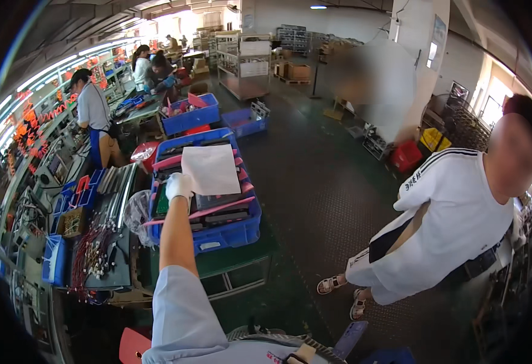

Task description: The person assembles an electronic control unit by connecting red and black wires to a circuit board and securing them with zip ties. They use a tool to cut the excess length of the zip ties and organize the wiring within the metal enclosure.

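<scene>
My left hand (179,185), in a white glove, reaches into a large blue crate (232,235). It is at the lower left corner of a white sheet of paper (211,170), overlapping its edge. The fingers are too small and too merged to show whether they grip the sheet. Under and around the paper lie several dark flat units (220,216), separated by pink strips (223,207). A green piece (162,201) lies just left of the glove. My right hand is outside the picture.
Left of the crate is a bench with cable bundles (99,252), metal strips (117,191) and a small blue bin (53,259). Another blue crate (193,116) stands beyond. A person in white (454,206) stands at the right; a person in a blue apron (99,118) works at the left.
</scene>
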Demonstrator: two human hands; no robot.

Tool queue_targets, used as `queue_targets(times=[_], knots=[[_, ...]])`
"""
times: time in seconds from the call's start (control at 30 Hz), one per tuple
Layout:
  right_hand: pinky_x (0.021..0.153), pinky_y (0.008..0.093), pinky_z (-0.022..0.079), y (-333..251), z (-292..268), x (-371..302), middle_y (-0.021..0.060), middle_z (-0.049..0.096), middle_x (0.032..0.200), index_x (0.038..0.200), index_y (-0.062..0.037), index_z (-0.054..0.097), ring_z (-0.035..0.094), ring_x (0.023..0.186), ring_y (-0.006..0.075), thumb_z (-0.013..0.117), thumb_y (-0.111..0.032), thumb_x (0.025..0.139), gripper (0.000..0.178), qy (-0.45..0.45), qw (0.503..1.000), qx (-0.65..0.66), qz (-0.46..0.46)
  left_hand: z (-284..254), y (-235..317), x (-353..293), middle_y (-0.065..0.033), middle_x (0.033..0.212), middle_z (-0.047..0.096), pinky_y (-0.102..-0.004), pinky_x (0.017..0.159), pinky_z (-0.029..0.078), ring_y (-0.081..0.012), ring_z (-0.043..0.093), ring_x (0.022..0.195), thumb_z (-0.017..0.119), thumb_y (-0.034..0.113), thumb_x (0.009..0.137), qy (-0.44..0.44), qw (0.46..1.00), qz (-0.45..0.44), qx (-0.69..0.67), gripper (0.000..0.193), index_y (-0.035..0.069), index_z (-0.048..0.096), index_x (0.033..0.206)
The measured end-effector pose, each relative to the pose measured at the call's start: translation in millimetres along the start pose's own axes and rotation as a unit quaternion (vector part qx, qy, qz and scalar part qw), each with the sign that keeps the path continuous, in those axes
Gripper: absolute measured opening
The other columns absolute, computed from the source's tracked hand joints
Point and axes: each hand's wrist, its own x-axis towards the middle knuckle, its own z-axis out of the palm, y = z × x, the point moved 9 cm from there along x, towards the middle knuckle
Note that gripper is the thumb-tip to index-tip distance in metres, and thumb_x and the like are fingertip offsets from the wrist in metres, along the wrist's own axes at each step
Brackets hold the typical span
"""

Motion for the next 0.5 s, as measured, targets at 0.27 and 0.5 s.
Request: queue_targets(times=[0.27, 0.5], knots=[[0.099, 0.0358, 0.046, 19.4, 3.7, -5.1, 0.0118, 0.055, 0.132, 0.148, -0.0007, 0.034, 0.056, 0.118, 0.0216, 0.080, -0.034, 0.080, 0.088, -0.003, 1.000, 0.008, 0.007, -84.0, 45.6, -77.0, -0.0299, 0.129, 0.056, -0.0527, 0.095, 0.047, -0.0460, 0.055, 0.119, 0.065, 0.036, 0.084, 0.247, 0.924, 0.142, 0.255, 0.066, 0.000, 0.047, 0.136], [0.100, 0.0358, 0.046, 34.2, 9.6, 0.4, 0.0118, 0.056, 0.131, 0.146, -0.0005, 0.036, 0.056, 0.117, 0.0209, 0.079, -0.033, 0.081, 0.084, 0.012, 0.995, 0.007, -0.096, 36.5, 288.3, -496.8, -0.0074, 0.091, 0.057, -0.0407, 0.084, 0.047, -0.0247, 0.059, 0.094, 0.061, 0.019, 0.087, -0.539, 0.639, 0.516, -0.188, 0.018, 0.007, 0.055, 0.099]])
